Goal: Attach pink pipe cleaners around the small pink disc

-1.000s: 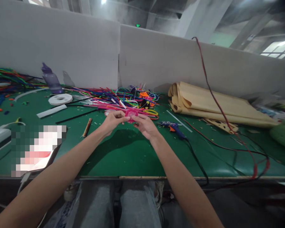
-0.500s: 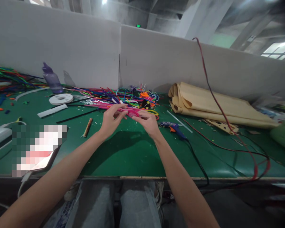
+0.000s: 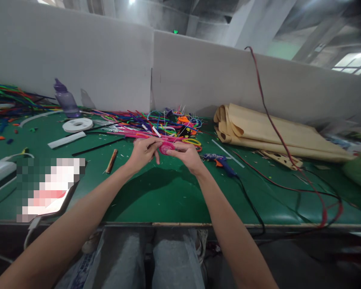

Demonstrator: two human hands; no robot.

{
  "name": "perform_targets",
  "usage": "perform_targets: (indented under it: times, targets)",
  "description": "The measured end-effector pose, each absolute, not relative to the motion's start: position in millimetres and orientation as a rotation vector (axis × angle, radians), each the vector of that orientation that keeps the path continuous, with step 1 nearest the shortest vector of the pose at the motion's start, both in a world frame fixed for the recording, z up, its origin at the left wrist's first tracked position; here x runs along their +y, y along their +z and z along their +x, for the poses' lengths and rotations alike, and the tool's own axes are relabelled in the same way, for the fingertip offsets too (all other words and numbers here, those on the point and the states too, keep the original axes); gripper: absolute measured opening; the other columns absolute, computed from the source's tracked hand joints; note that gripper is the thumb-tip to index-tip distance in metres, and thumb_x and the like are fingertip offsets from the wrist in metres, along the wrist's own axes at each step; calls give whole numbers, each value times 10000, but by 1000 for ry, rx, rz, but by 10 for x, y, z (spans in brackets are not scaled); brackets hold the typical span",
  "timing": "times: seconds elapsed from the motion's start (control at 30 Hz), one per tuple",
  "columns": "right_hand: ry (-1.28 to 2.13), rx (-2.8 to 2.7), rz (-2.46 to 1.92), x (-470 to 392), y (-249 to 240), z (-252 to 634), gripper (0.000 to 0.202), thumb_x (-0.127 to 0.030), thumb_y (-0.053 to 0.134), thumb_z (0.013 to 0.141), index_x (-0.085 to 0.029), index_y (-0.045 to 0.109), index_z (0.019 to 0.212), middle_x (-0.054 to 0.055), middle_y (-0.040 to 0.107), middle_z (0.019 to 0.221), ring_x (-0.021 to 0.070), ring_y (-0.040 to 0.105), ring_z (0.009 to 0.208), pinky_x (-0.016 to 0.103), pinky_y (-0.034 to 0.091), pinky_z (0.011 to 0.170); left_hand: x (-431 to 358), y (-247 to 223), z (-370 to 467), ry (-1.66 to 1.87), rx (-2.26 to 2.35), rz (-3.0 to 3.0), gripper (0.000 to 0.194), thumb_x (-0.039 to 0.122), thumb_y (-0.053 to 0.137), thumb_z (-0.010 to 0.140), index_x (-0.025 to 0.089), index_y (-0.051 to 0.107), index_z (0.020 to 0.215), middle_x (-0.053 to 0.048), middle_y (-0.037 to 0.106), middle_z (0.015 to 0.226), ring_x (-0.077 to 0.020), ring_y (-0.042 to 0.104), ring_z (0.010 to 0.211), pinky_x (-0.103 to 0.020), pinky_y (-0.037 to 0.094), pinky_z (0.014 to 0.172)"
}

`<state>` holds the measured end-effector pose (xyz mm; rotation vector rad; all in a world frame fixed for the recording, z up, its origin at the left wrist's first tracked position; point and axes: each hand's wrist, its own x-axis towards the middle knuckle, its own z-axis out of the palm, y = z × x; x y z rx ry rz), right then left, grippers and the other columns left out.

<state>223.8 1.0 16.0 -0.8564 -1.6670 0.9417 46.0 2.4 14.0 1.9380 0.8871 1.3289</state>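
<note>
A small round pink coil (image 3: 167,147), apparently of wound pipe cleaner, is held above the table between my two hands. My right hand (image 3: 186,155) pinches its right side between thumb and fingers. At the left edge, my left hand (image 3: 142,154) has thumb and forefinger pressed together, with another finger hanging down. Thin pale strands rise above the coil; where they are fixed is unclear. Behind my hands lies a heap of colourful pipe cleaners (image 3: 135,122), with pink ones nearest.
A blue glue gun (image 3: 221,163) lies to the right, its cord crossing the front edge. Rolled brown paper (image 3: 276,134) rests behind it. On the left are a white tape roll (image 3: 77,125), a purple bottle (image 3: 65,98), a utility-knife-like stick (image 3: 111,161) and a phone (image 3: 52,192).
The pink coil has turned and shows more of its round face. My left fingers have drawn in at its edge, with one finger now lowered. Pale strands now stand up above it.
</note>
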Motion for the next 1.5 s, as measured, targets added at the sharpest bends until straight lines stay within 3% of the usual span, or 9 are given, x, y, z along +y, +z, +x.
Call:
perform_targets:
  times: [0.27, 0.53, 0.67, 0.8, 0.9, 1.07, 1.27, 1.4, 1.5]
  targets:
    - [962, -1641, -896, 34, 151, 2279, 208, -370, 748, 634, -228, 735, 785, 23, 697, 859, 189, 613, 852, 340, 460, 790, 55, 160, 446, 1189, 777, 1807, 329, 378, 524, 848, 114, 596, 1031, 7, 607, 468, -123, 588, 394, -184, 373, 331]
    - [994, -1689, -894, 23, 155, 2291, 231, -399, 730, 647, -207, 730, 775, 29, 692, 823, 185, 606, 817, 332, 458, 754, 50, 191, 415, 1128, 791, 1721, 244, 362, 590, 807, 129, 609, 875, 27, 569, 434, -100, 551, 352, -174, 372, 338]
    - [981, -1684, -901, 2, 179, 2280, 207, -384, 723, 655, -207, 723, 761, 22, 684, 812, 174, 598, 796, 318, 449, 730, 19, 216, 440, 1153, 799, 1717, 255, 363, 583, 807, 131, 622, 905, 31, 555, 434, -101, 545, 349, -181, 386, 338]
    - [951, -1626, -938, 14, 178, 2274, 212, -379, 733, 636, -206, 713, 757, 16, 674, 795, 165, 586, 760, 300, 440, 686, 34, 187, 469, 1196, 770, 1746, 335, 380, 568, 808, 146, 594, 1047, -16, 644, 640, -111, 609, 465, -184, 419, 365]
    - [948, -1518, -956, 42, 163, 2262, 229, -393, 738, 620, -204, 696, 741, 11, 658, 776, 147, 563, 717, 283, 428, 648, 60, 148, 472, 1443, 852, 1717, 351, 368, 593, 792, 184, 547, 1088, -45, 670, 821, -100, 627, 559, -164, 401, 375]
    - [1107, -1238, -894, 86, 117, 2223, 273, -386, 724, 617, -189, 657, 794, 8, 629, 786, 114, 523, 658, 259, 399, 584, 21, 178, 491, 1566, 1016, 1641, 222, 382, 631, 766, 170, 590, 815, 30, 564, 518, -64, 513, 417, -165, 359, 370]
    - [1259, -1241, -846, 79, 50, 2148, 301, -378, 710, 619, -202, 627, 849, 20, 639, 879, 142, 567, 791, 259, 420, 636, -2, 148, 565, 1150, 831, 1485, 297, 403, 625, 762, 146, 626, 912, -52, 665, 794, -130, 659, 590, -170, 349, 351]
    - [1162, -1302, -1015, 36, 73, 2130, 330, -420, 722, 614, -189, 612, 823, 6, 614, 788, 123, 544, 723, 232, 402, 597, 74, 68, 538, 1255, 818, 1403, 254, 379, 651, 747, 135, 611, 805, -33, 628, 650, -123, 644, 566, -168, 360, 370]
    - [874, -1382, -1177, -3, 106, 2145, 328, -496, 682, 652, -187, 570, 659, -13, 542, 610, 113, 486, 593, 248, 378, 550, 114, 71, 504, 1364, 834, 1398, 232, 365, 651, 749, 145, 579, 760, 4, 563, 536, -115, 614, 500, -168, 351, 354]
